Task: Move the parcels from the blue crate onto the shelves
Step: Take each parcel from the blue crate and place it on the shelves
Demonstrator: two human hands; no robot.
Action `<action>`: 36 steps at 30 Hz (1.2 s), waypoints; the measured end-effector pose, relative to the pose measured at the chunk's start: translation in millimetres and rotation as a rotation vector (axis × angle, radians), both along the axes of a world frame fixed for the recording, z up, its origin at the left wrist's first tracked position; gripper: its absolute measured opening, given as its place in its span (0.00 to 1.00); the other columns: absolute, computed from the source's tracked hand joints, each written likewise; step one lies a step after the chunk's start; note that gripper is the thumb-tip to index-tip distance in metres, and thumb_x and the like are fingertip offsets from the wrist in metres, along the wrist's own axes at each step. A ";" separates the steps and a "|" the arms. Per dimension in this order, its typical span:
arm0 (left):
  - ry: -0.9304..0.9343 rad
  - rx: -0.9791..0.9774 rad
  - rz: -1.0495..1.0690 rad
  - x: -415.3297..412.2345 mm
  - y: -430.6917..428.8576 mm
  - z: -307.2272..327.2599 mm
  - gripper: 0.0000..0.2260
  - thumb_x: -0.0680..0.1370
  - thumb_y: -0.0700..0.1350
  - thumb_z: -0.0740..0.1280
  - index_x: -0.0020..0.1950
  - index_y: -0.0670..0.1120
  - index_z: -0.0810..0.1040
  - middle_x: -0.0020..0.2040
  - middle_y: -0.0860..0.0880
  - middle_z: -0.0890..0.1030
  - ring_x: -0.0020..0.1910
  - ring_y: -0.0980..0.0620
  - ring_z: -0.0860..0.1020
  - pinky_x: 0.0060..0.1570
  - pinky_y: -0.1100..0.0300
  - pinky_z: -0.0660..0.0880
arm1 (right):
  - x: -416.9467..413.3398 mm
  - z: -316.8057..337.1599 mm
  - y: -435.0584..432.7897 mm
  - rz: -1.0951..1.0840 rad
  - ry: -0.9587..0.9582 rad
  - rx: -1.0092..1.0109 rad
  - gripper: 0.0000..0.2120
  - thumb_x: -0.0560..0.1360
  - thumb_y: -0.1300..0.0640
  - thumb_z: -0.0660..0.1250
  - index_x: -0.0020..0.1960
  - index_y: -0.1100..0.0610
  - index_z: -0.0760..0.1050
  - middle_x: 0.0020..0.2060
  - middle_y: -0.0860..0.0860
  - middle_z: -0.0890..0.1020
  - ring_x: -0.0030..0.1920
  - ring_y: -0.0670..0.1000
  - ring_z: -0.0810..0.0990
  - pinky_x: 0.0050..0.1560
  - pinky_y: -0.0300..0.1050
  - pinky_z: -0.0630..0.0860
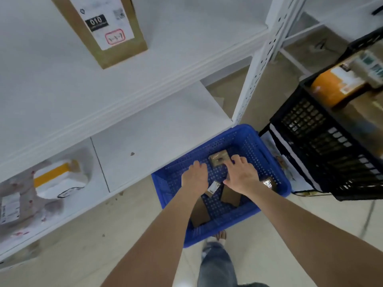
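The blue crate (232, 222) sits on the floor in front of the white shelves (145, 139). Both my hands are down inside it. My right hand (241, 176) has its fingers spread, the fingertips touching a small brown taped parcel (217, 160) at the far end. My left hand (194, 177) is beside it with fingers curled downward; what lies under it is hidden. A small white-labelled parcel (213, 187) shows between my hands. Flat brown parcels (231, 196) (200, 213) lie under my forearms, and a shiny wrapped parcel (269, 183) is by the right wall.
A brown parcel marked 010 (99, 27) stands on the upper shelf. Soft white bags (59, 181) lie at the left on the lower shelf. A black crate (323, 146) holding an orange parcel (335, 83) stands right of the blue crate. My leg (217, 264) is behind it.
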State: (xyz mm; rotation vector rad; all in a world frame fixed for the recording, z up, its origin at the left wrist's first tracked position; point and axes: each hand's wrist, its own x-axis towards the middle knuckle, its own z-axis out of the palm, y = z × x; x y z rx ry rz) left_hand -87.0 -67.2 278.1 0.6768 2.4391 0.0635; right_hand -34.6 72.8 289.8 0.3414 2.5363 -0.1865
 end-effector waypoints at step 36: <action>-0.774 0.388 1.363 78.1 224.1 -398.7 0.20 0.83 0.49 0.54 0.67 0.37 0.71 0.64 0.38 0.75 0.62 0.41 0.74 0.58 0.54 0.71 | 30.8 -400.7 189.0 0.071 -0.260 -0.081 0.31 0.75 0.45 0.67 0.73 0.48 0.59 0.70 0.54 0.57 0.67 0.58 0.61 0.62 0.53 0.70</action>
